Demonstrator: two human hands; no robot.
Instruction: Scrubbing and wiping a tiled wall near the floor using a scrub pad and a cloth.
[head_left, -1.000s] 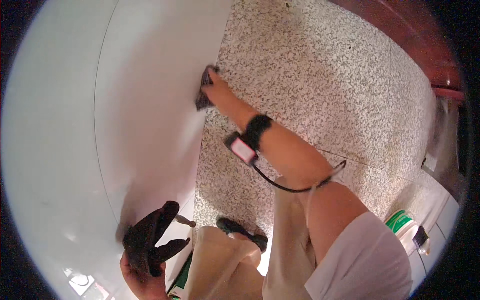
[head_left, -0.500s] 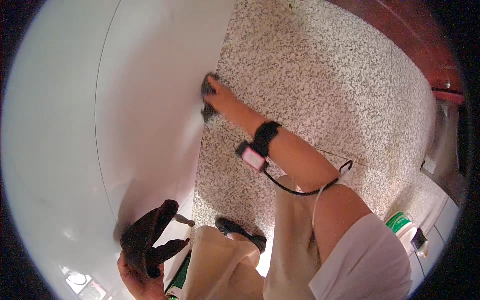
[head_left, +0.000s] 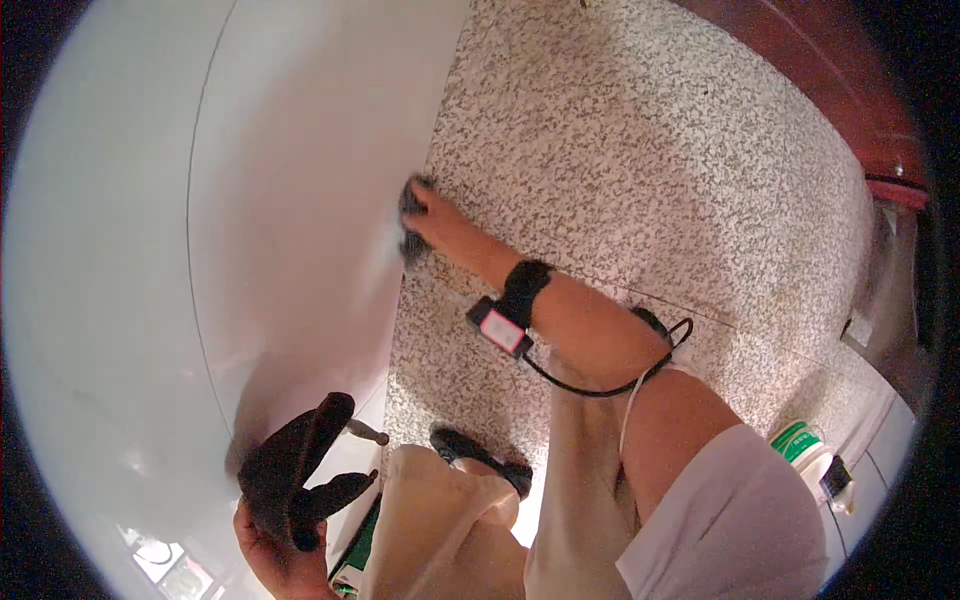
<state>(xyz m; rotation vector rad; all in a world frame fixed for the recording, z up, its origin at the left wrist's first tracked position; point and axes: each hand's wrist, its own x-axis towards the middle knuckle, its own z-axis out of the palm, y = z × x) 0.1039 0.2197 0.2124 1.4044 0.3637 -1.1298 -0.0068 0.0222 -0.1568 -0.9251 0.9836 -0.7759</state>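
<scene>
My right hand [head_left: 432, 215] is closed on a small black thing [head_left: 411, 196], held where the glossy white wall panel [head_left: 310, 200] meets the speckled floor [head_left: 600, 180]. The thing is blurred, so I cannot make out its kind. At the lower left, beside the panel, my left hand [head_left: 270, 555] is closed around a dark, forked thing [head_left: 280, 470] with two blunt prongs pointing to the upper right. Most of the left fingers are hidden behind it. A short, round-tipped peg-like piece [head_left: 368, 432] shows beyond the upper prong.
A black strap [head_left: 524, 288] with a small box [head_left: 500, 328] and a cable circles my right forearm. My black shoe [head_left: 480, 460] and light trousers [head_left: 450, 520] are below. A white and green tub [head_left: 800, 448] stands at the right. A dark red surface [head_left: 820, 80] borders the floor.
My right hand has slid a short way toward me along the foot of the panel, with the black thing in it. My left hand has hardly moved.
</scene>
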